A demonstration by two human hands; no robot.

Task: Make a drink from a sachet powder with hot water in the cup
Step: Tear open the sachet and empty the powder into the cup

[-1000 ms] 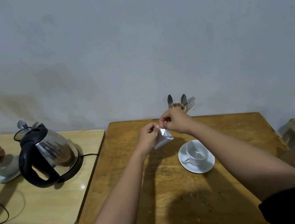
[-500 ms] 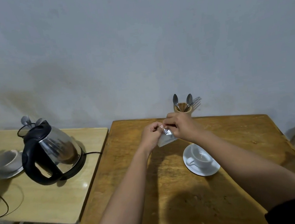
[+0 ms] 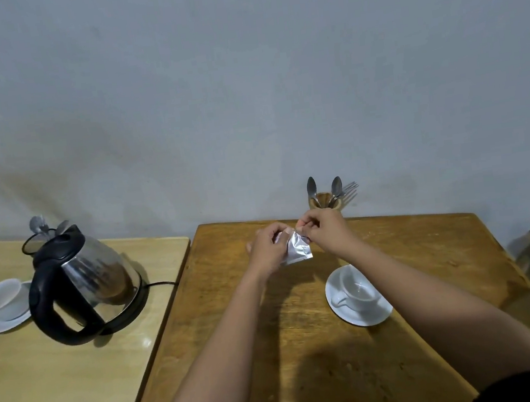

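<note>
Since a second ago the hands have lifted slightly farther from the cup [image 3: 356,289]. Left hand [image 3: 267,245] and right hand [image 3: 325,230] both pinch the silver sachet's [image 3: 298,250] top edge; it hangs above the table [image 3: 429,247], long axis tilted down-right.

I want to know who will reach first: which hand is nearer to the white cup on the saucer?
Right. The right hand is up and behind the cup, pinching the sachet; the left hand is farther left.
</note>
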